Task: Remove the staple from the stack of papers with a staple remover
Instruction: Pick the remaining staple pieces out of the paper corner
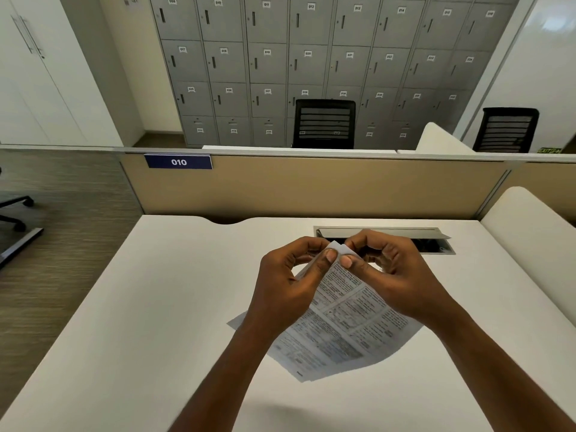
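A stack of printed papers [346,325] is lifted at its far corner above the white desk [140,307], its near end resting on the desk. My left hand [286,282] pinches that corner from the left, thumb on top. My right hand [392,275] pinches the same corner from the right, thumb beside the left thumb. The top sheet's corner curls up between the two thumbs. No staple remover is in sight, and the staple itself is too small or hidden to make out.
An open cable tray [436,241] with a raised metal flap sits in the desk just behind my hands. A beige partition [311,188] with a blue "010" label [178,162] closes the far edge. A white side panel [536,232] stands at right. Lockers and black chairs lie beyond.
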Demonstrator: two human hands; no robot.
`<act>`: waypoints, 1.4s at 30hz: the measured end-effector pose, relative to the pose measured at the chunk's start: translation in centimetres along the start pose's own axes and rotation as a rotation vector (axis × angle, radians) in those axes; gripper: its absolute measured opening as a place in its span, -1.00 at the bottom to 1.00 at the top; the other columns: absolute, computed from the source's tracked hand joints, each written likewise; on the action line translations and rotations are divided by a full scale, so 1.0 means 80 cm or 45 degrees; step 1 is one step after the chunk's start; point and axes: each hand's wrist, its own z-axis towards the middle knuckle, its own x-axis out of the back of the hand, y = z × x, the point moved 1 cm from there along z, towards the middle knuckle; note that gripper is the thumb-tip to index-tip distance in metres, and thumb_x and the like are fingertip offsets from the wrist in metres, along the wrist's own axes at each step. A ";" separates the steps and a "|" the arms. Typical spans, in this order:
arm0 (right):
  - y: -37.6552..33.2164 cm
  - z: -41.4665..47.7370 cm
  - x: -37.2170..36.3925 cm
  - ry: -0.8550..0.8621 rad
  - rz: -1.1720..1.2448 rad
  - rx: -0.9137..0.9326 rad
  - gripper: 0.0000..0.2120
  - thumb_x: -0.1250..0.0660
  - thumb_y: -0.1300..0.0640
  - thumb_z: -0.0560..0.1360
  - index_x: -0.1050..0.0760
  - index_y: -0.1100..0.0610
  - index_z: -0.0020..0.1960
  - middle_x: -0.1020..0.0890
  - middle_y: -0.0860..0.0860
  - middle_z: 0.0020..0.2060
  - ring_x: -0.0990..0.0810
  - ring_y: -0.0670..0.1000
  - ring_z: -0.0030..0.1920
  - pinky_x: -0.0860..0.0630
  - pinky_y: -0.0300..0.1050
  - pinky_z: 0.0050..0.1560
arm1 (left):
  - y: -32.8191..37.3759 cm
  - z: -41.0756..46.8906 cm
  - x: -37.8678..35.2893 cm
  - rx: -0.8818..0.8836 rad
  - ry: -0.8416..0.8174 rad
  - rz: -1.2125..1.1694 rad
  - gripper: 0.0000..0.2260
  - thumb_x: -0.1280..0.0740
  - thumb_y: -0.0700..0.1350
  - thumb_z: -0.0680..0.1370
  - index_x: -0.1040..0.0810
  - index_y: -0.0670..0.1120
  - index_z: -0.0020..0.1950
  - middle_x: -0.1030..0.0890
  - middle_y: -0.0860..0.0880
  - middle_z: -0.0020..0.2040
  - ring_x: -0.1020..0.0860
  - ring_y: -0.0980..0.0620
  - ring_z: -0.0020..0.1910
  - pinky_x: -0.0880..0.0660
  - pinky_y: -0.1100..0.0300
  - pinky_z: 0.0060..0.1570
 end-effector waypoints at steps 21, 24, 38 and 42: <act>0.002 -0.002 0.001 -0.003 0.139 0.090 -0.90 -0.42 0.16 0.53 -0.64 0.17 0.01 -0.69 0.05 -0.15 -0.66 0.17 -0.08 -0.63 0.05 0.01 | 0.015 0.003 0.011 0.002 -0.123 -0.094 -0.87 -0.42 -0.09 0.59 -0.66 0.13 0.08 -0.75 0.10 -0.04 -0.72 0.01 0.00 -0.67 0.14 0.03; 0.004 -0.001 0.002 -0.002 0.124 0.102 -0.93 -0.41 0.20 0.54 -0.64 0.17 0.00 -0.68 0.05 -0.16 -0.65 0.19 -0.09 -0.62 0.08 0.01 | 0.016 0.005 0.011 0.003 -0.132 -0.098 -0.89 -0.42 -0.08 0.59 -0.67 0.09 0.08 -0.75 0.07 -0.04 -0.72 -0.02 0.00 -0.68 0.09 0.03; 0.004 0.001 -0.002 0.076 0.014 0.103 -0.90 -0.45 0.11 0.51 -0.67 0.13 -0.04 -0.71 -0.02 -0.20 -0.66 0.11 -0.14 -0.60 -0.01 -0.06 | 0.012 0.012 0.017 0.032 -0.256 0.011 -0.87 -0.35 -0.04 0.63 -0.66 -0.02 0.11 -0.70 0.10 -0.04 -0.69 -0.02 0.03 -0.65 0.05 0.03; 0.004 -0.001 -0.002 0.095 -0.075 0.127 -0.88 -0.44 0.07 0.52 -0.66 0.13 -0.04 -0.69 -0.05 -0.19 -0.66 0.09 -0.13 -0.61 0.11 -0.05 | 0.012 0.011 0.017 0.103 -0.305 -0.097 -0.89 -0.34 -0.10 0.66 -0.65 -0.06 0.11 -0.70 0.07 -0.04 -0.70 -0.02 0.01 -0.63 0.15 -0.08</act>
